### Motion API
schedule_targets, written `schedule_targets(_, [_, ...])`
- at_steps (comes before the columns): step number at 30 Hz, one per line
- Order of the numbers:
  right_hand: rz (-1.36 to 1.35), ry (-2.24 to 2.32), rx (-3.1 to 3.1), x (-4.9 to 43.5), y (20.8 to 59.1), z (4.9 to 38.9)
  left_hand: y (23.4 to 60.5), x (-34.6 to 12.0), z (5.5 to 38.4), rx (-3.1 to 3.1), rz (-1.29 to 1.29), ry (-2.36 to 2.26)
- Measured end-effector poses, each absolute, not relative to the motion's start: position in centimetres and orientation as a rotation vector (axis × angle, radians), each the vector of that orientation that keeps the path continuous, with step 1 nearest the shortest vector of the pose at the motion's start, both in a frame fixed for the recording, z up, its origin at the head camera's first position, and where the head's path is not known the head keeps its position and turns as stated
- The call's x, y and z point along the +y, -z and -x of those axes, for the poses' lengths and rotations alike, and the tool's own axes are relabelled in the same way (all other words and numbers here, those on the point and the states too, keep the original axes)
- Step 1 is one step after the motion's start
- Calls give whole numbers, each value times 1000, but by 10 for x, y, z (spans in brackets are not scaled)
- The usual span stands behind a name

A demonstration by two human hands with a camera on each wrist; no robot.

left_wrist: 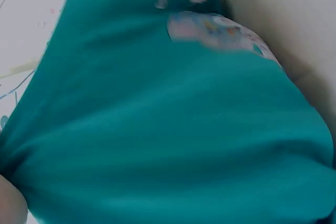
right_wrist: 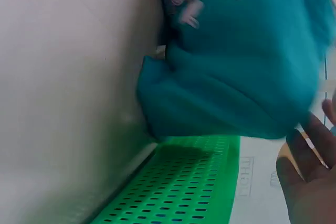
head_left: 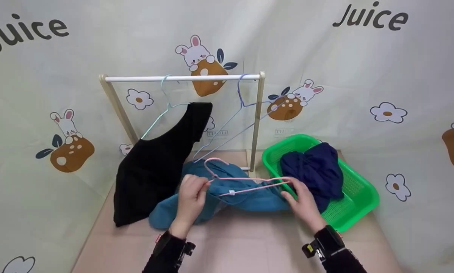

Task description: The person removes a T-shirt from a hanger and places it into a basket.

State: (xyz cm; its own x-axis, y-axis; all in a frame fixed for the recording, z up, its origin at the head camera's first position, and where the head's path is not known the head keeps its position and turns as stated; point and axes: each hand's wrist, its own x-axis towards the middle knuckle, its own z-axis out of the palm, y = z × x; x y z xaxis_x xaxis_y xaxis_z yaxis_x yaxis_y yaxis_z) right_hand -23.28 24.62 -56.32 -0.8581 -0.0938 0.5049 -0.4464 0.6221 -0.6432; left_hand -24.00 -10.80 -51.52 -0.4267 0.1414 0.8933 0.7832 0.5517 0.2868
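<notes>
A teal garment (head_left: 249, 203) with a flowered print hangs about a pink clothes hanger (head_left: 249, 179), just above the table. My left hand (head_left: 191, 197) pinches the hanger's left arm together with the cloth. In the left wrist view the teal cloth (left_wrist: 168, 119) fills most of the picture, its folds converging toward the thumb at lower left. At the hanger's other end is my right hand (head_left: 304, 203), fingers touching the tip and thumb apart. The right wrist view shows these fingers (right_wrist: 299, 153) fairly straight and spread beside the cloth.
Behind stands a rack with a white rail (head_left: 136, 79). A black top (head_left: 155, 167) hangs there on a light-green hanger (head_left: 155, 123), beside a bare blue-purple hanger (head_left: 239, 110). On the right, a green basket (head_left: 357, 187) holds a navy garment (head_left: 312, 170). Printed curtains surround the table (head_left: 249, 242).
</notes>
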Motion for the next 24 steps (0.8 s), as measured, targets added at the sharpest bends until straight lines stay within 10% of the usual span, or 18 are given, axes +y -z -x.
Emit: schedule_targets(24, [-662,-1249,-2207,247,563,236,534,-97,229,-2188,681,828])
